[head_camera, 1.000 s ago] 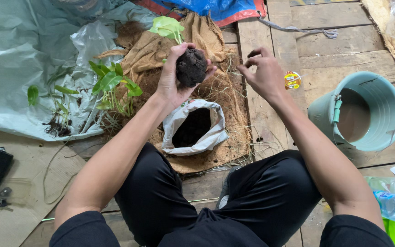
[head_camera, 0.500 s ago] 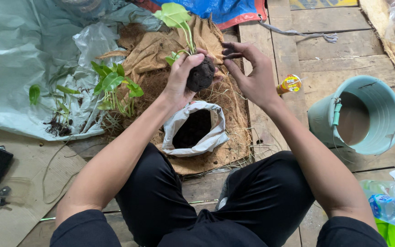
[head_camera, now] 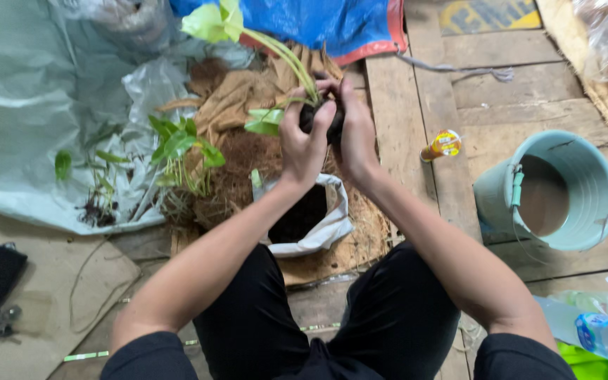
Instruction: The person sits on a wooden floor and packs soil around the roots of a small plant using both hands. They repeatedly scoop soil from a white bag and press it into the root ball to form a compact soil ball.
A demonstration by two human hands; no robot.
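A small yellow-and-red labelled tube (head_camera: 442, 144) lies on planks beside the teal bucket (head_camera: 571, 232).

Weathered wooden plank floor (head_camera: 501, 105)

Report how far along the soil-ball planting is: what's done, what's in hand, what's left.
Done: a dark soil ball is formed, with a long-stemmed green plant rising from it. In hand: the left hand and right hand both cup the ball, pressing it above the open white bag of soil. Left, by the look of it: more seedlings lie loose on the plastic sheet, and the ball is not wrapped.
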